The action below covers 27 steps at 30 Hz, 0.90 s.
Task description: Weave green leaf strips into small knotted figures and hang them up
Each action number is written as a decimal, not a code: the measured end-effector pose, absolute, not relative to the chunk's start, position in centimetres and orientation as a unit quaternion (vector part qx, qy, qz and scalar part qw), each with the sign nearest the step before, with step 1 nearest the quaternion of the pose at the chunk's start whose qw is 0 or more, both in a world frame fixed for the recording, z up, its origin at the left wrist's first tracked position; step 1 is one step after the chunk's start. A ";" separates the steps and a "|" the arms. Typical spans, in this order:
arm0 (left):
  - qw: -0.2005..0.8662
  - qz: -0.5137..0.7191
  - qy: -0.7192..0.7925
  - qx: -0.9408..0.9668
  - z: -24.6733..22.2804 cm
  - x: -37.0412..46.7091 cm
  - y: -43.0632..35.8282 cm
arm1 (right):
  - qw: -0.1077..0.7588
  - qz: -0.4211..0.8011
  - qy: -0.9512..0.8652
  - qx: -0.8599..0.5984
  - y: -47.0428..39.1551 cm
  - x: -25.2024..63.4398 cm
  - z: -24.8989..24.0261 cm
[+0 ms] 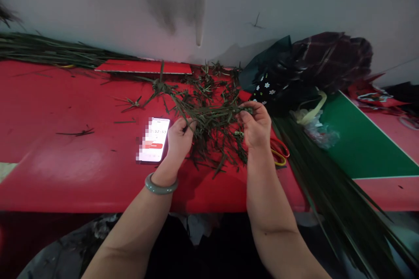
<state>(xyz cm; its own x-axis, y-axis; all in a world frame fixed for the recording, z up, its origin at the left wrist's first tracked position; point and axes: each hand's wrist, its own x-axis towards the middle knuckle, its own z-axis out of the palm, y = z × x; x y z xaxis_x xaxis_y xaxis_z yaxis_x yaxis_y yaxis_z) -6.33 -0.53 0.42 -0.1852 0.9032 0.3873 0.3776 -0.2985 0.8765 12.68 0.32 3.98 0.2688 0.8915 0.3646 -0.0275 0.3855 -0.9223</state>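
Observation:
Long green leaf strips (212,112) stretch between my two hands above the red table (209,198). My left hand (181,136), with a grey-green bangle on its wrist, is closed on the strips' left part. Fingers and thumb of my right hand (257,124) pinch the strips' right end, where a small dark green woven piece (246,110) shows. Below and behind the strips lies a heap of leaf scraps (206,141). A knotted leaf piece (160,87) sits beyond my left hand. Just left of that hand lies a lit phone (153,139).
Scissors with red and yellow handles (279,152) lie beside my right forearm. Long leaves (314,174) hang over the front edge at right. A red box (144,66), a leaf bundle (55,50) and dark bags (294,61) are along the wall.

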 end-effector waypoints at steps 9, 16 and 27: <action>0.373 0.543 0.492 0.569 0.6 -6.2 -0.6 | 0.652 0.459 -0.448 -0.406 0.7 11.4 3.5; 0.227 0.535 0.540 0.610 0.5 -6.7 -0.4 | 0.623 0.405 -0.492 -0.453 1.7 12.5 2.8; 0.125 0.534 0.580 0.602 1.0 -7.4 -0.5 | 0.348 0.140 -0.732 -0.570 2.3 10.5 -0.6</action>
<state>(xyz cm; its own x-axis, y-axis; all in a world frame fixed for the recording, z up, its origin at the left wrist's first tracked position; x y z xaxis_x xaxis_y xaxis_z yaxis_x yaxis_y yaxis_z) -7.44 -0.49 1.04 -0.2431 0.8320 0.4987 0.5652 -0.2963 0.7699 10.54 2.29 -0.60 -0.1093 0.9305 0.3496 0.7365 0.3120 -0.6002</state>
